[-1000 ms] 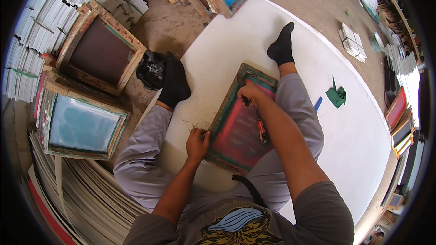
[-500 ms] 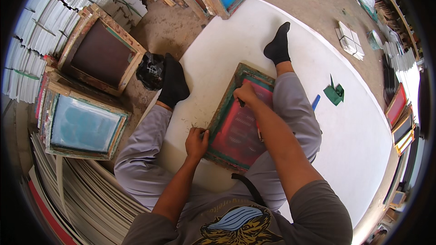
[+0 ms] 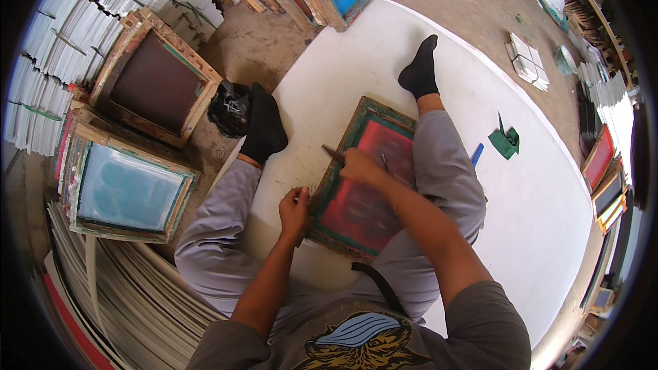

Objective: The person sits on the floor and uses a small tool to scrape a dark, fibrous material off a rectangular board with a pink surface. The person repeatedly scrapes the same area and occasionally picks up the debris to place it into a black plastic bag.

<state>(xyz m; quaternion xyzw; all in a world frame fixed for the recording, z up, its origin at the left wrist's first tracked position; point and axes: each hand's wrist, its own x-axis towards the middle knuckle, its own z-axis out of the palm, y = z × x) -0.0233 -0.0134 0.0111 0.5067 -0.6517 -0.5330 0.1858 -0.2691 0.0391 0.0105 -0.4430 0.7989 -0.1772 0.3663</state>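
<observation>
A screen-printing frame (image 3: 332, 179) with a green-stained wooden border and pink-red mesh lies tilted on the white surface between my legs. Over its upper left part, my right hand (image 3: 361, 166) is closed round a short dark tool (image 3: 333, 153), whose pointed end juts out to the upper left past the border. I cannot make out the tool's kind. Beside the frame's left edge is my left hand (image 3: 294, 212), its thumb and fingertips pinched together; anything between them is too small to tell. Thin dark scraps (image 3: 296, 181) lie just beyond those fingers.
A green cloth-like piece (image 3: 505, 141) and a blue strip-shaped object (image 3: 478, 154) lie right of my leg. More screen frames (image 3: 130, 188) lean at the left, near a black plastic bag (image 3: 229, 108). Stacked white sheets (image 3: 65, 38) stand behind them; tied bundles (image 3: 527, 62) sit at far right.
My right hand has moved down and left over the frame, and its tool now points out past the border. My left hand has shifted slightly, its fingers lifting off the frame's edge into a pinch.
</observation>
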